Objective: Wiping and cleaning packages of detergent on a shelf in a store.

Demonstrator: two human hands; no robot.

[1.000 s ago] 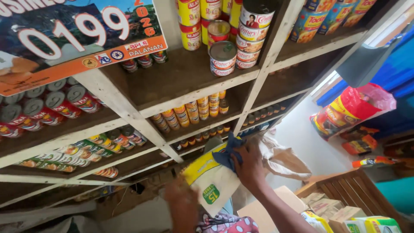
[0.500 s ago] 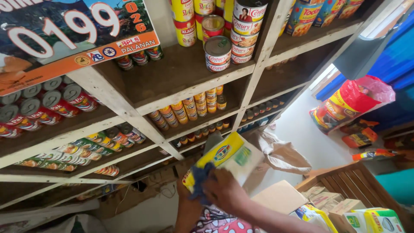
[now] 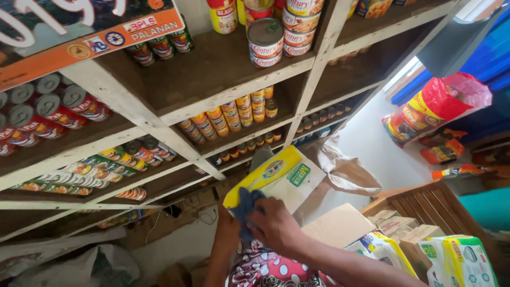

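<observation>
A flat yellow-and-white paper package (image 3: 284,178) with a round blue emblem and a green label tilts at centre, below the wooden shelves. A dark poster with an orange lower band (image 3: 79,32) hangs at the top left corner. Silver-lidded cans with red-and-white labels (image 3: 265,42) stand stacked on the top shelf. Red-labelled cans (image 3: 53,109) lie on their sides at left. A red-and-yellow plastic sack (image 3: 433,106) leans at right. Green-and-white packs (image 3: 459,260) sit at bottom right.
</observation>
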